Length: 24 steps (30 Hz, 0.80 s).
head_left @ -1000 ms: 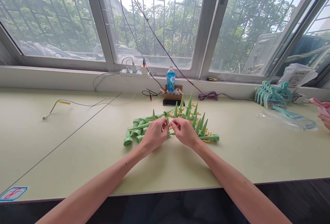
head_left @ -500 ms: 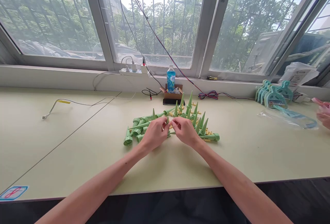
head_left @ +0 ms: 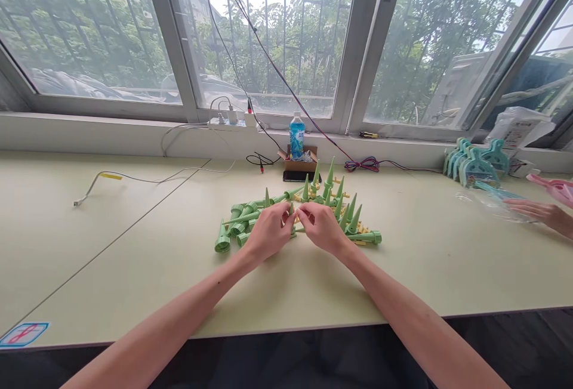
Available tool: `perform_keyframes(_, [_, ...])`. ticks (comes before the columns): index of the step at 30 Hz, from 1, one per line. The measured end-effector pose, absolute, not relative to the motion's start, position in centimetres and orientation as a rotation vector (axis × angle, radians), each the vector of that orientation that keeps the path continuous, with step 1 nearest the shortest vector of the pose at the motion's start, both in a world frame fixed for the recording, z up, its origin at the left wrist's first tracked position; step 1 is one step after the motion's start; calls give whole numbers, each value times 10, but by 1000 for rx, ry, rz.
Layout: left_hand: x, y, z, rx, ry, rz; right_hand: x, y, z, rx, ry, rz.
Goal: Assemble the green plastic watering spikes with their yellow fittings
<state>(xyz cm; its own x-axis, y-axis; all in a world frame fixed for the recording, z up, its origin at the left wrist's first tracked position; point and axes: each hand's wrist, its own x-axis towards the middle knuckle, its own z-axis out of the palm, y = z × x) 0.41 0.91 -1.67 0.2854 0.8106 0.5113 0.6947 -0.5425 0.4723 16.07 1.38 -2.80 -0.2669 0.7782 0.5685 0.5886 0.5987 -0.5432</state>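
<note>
Seen from the head camera, gripping a pale-green, pointed plastic spike (head_left: pixel 291 209) in the left hand (head_left: pixel 271 225), tip up between thumb and curled fingers. Pinching close beside it with the right hand (head_left: pixel 320 227), impossible to tell on what. Surrounded by similar green plastic cones (head_left: pixel 353 222) and small yellow plastic pieces (head_left: pixel 363 229).

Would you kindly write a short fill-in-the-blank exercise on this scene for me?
1. The left hand and right hand are close together among cones coloured ____.
2. The bottle in the cardboard box looks mostly ____.
3. The co-worker's hand shows on the picture's ____ side.
4. The pale cable bears a ____ tag.

Missing words: green; blue; right; yellow.
</note>
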Motion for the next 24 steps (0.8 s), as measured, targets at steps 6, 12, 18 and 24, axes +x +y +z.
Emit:
perform_keyframes(6, [4,8,-15,2375,1405,1099,161,14,-28,-1085,-1975,285])
perform_keyframes(12, [4,8,-16,2368,1397,1100,161,14,-28,-1079,-1978,286])
perform_keyframes(18, [4,9,-17,2368,1400,1101,161,13,-28,-1079,-1974,279])
perform_keyframes(24, [4,8,-16,2362,1399,1099,161,13,-28,-1084,-1977,279])
